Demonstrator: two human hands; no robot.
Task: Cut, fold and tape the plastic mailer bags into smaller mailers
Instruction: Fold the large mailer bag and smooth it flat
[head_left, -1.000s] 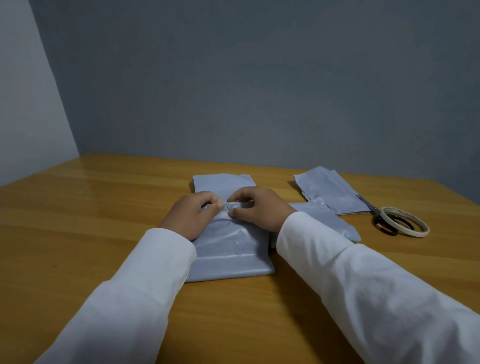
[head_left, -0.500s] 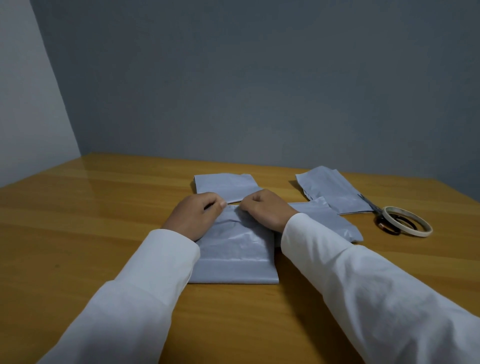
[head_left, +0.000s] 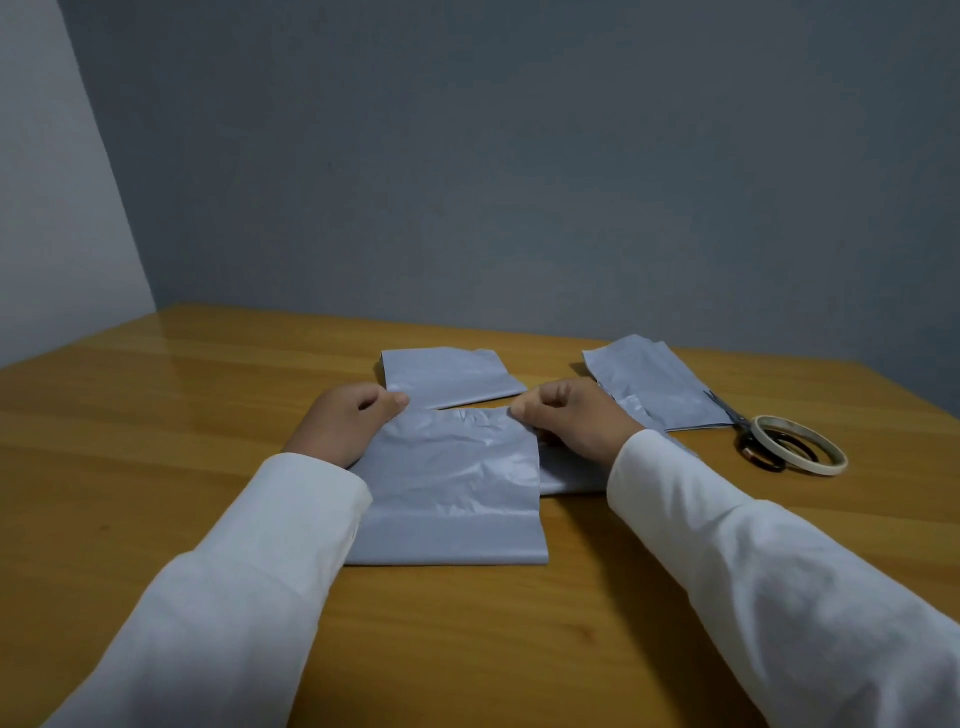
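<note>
A grey plastic mailer piece (head_left: 452, 488) lies flat on the wooden table (head_left: 156, 441) in front of me. My left hand (head_left: 348, 423) pinches its far left corner and my right hand (head_left: 571, 421) pinches its far right corner. Just beyond it lies a second grey piece (head_left: 447, 376), apart from the first. A third grey piece (head_left: 660, 387) lies at the right, and another grey piece (head_left: 571, 478) sits partly hidden under my right wrist. Scissors (head_left: 748, 436) and a roll of tape (head_left: 802, 452) lie at the far right.
The table meets a grey wall (head_left: 519, 182) at the back and a lighter wall (head_left: 47, 208) at the left. Bare wood stretches to the left of the mailer pieces and along the near edge between my white sleeves.
My hands have moved apart from the middle of the mailer to its two far corners. The near piece now lies separate from the far piece, pulled a little towards me.
</note>
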